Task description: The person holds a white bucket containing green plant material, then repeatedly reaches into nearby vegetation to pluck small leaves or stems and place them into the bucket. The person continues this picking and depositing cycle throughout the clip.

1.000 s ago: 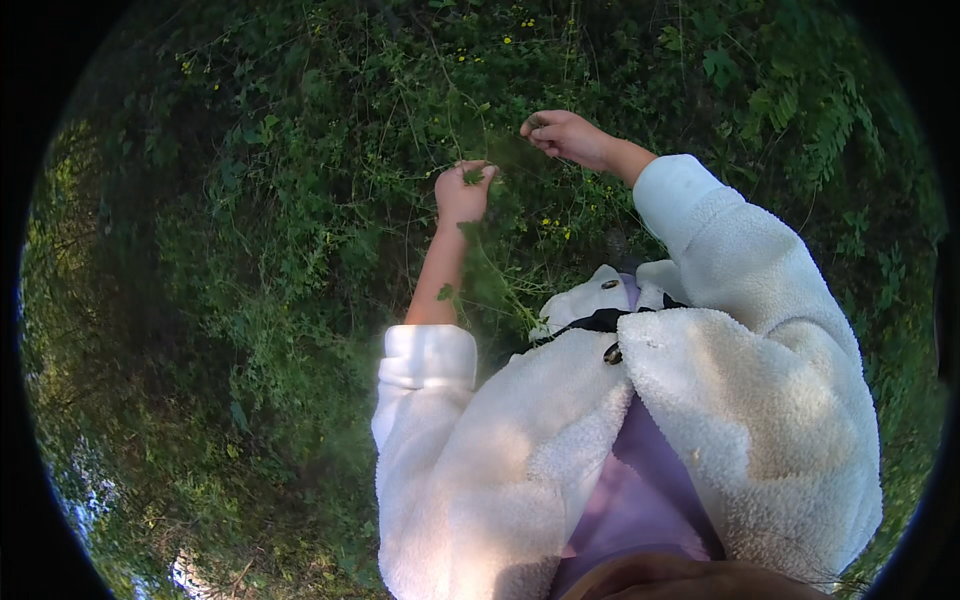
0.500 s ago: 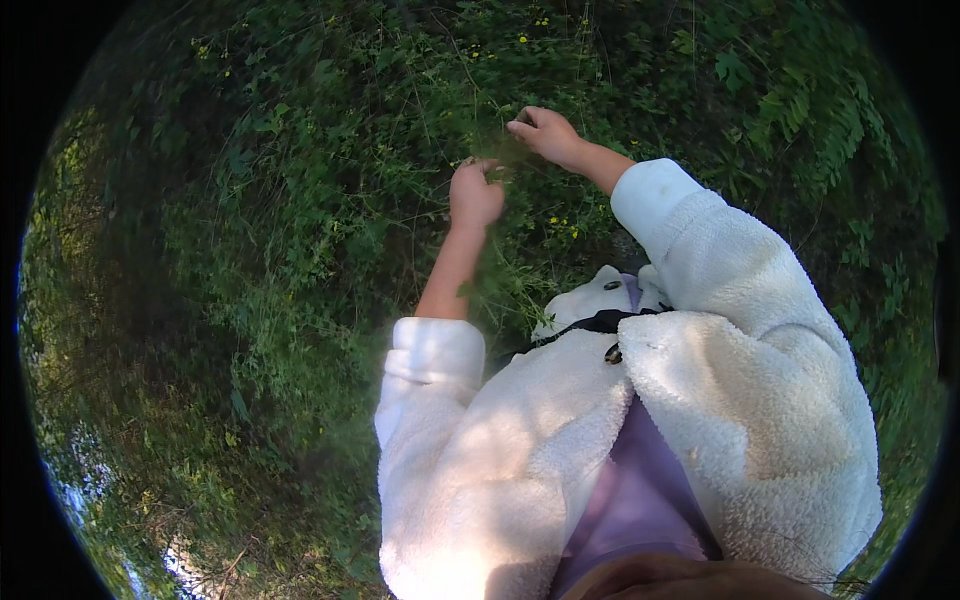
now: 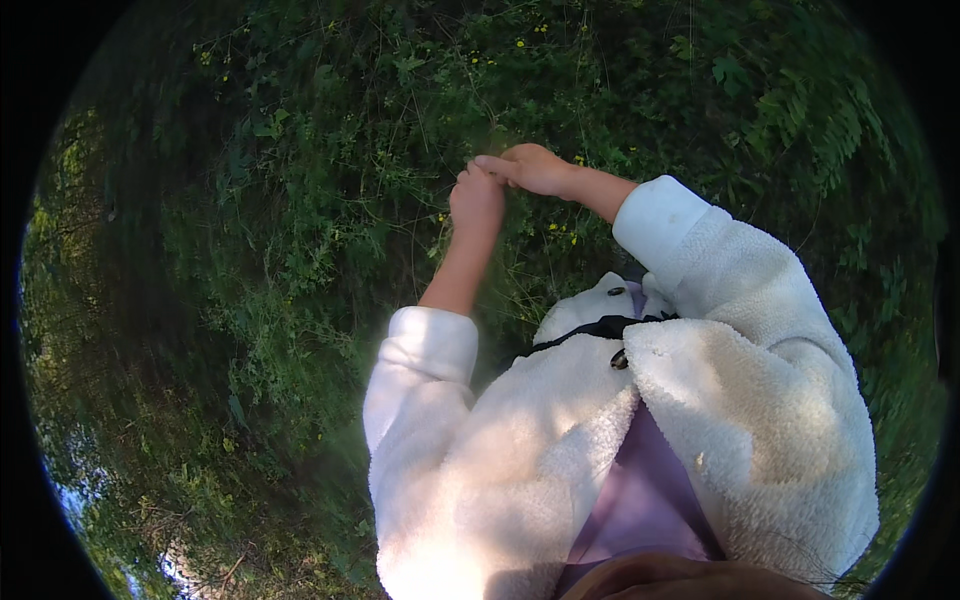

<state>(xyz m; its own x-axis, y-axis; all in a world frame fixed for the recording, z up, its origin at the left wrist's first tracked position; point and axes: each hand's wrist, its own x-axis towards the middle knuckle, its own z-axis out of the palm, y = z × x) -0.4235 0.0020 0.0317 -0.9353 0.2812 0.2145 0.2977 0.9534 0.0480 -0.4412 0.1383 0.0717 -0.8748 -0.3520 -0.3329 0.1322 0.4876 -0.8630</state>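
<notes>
Out in front of me, my left hand [image 3: 477,201] and my right hand [image 3: 532,169] meet over green plants. The left one is closed, its fingers curled at the top. My right hand comes in from the right, also closed, its fingertips touching the top of the left hand. Whatever is pinched between them is too small or hidden to make out. Thin stems and leafy weeds [image 3: 330,235] surround both hands. Small yellow flowers [image 3: 562,235] show just below the right hand.
More yellow flowers [image 3: 520,44] dot the growth beyond my hands. Fern-like fronds [image 3: 825,130] stand at the far right. Dry twigs and bright ground [image 3: 190,560] lie at lower left. My white fleece sleeves [image 3: 690,235] reach over the plants.
My right hand has come down and left, closing the gap to the left hand. The left hand has hardly moved. The leafy sprig near the left wrist no longer shows there.
</notes>
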